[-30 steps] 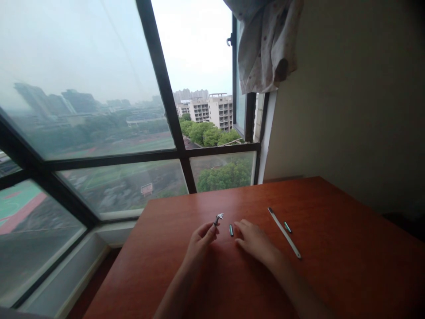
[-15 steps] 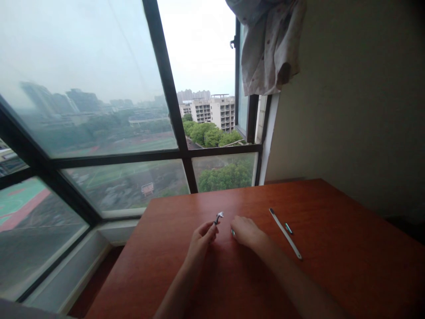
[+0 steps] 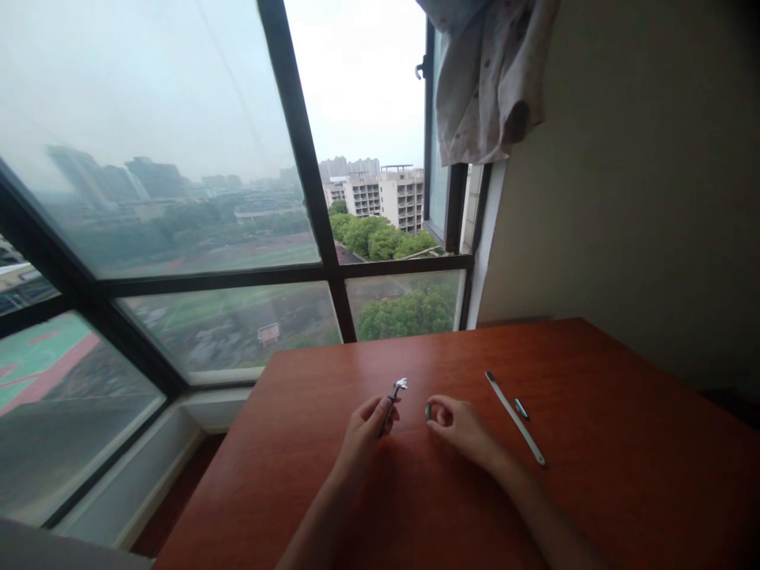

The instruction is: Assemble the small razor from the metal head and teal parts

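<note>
My left hand point(image 3: 366, 426) is closed around a slim dark-handled tool point(image 3: 392, 402). Its bright, silvery bent head points up and away from the fingers; the exact kind is too small to tell. Across a short gap, my right hand point(image 3: 460, 427) pinches a small green piece point(image 3: 428, 411) between thumb and fingertips, just above the table. To the right of that hand lies a long, thin grey stick point(image 3: 515, 419) with a dark far end. Close beside the stick rests a short green piece point(image 3: 521, 408), separate from it.
A reddish-brown wooden table point(image 3: 332, 372) spreads under both hands. Beyond its far and left edges stand dark-framed windows point(image 3: 214, 281), one pane open. A pale cloth point(image 3: 490, 95) hangs at the upper right, beside a plain wall point(image 3: 611, 198).
My right hand has turned and drawn slightly right, so the green piece between its fingertips now shows clearly. More of the tool's dark handle is visible in my left hand.
</note>
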{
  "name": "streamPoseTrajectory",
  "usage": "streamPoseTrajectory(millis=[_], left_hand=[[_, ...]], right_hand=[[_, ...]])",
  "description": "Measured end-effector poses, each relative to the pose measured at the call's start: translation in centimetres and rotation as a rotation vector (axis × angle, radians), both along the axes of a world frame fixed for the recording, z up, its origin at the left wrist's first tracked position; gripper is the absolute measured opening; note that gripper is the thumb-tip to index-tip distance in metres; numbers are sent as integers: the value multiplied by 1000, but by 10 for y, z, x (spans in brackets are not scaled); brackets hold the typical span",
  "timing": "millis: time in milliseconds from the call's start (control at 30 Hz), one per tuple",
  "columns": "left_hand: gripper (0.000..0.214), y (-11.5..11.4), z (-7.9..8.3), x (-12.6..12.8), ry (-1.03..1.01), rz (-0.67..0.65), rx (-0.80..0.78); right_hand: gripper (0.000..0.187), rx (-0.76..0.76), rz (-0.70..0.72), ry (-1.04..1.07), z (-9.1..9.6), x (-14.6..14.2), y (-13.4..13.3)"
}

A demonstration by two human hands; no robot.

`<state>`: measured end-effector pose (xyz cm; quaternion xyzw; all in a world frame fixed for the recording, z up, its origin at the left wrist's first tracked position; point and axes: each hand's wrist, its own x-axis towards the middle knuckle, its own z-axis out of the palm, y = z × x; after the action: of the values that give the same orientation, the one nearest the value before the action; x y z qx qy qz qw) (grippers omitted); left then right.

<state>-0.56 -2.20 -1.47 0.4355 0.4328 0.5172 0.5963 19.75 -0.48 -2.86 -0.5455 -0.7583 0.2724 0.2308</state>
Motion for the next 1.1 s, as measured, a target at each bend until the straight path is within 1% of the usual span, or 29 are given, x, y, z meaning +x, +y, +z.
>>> streamPoseTrajectory(millis=[33,100,167,200,267,333,433,533,700,1100], left_hand=[[43,-1,0,1,-7,5,-10],[43,-2,1,4,-15,11,-27],[44,-4,2,6,-19,7,-37],[44,-5,3,8,-21,-3,-38],[43,-8,5,11,-23,-23,-32],[40,-12,7,14,-15,-49,-25],[39,-18,12,18,26,-85,3],[38,-24,19,22,95,-100,29],[37,-30,27,27,126,-74,33],[36,-35,31,28,134,-69,71]], right_hand=[[35,-14,-18,111,-2,1,0],[39,-64,-33,421,-3,2,-1],[42,-125,-20,737,1,2,-3],[44,-153,-8,845,3,3,-4],[48,-212,3,989,10,4,-9],[50,-256,10,1070,15,5,-13],[51,-281,35,1139,18,7,-18],[50,-283,49,1154,19,8,-21],[48,-300,66,1140,22,9,-24],[46,-292,126,1136,27,10,-27]])
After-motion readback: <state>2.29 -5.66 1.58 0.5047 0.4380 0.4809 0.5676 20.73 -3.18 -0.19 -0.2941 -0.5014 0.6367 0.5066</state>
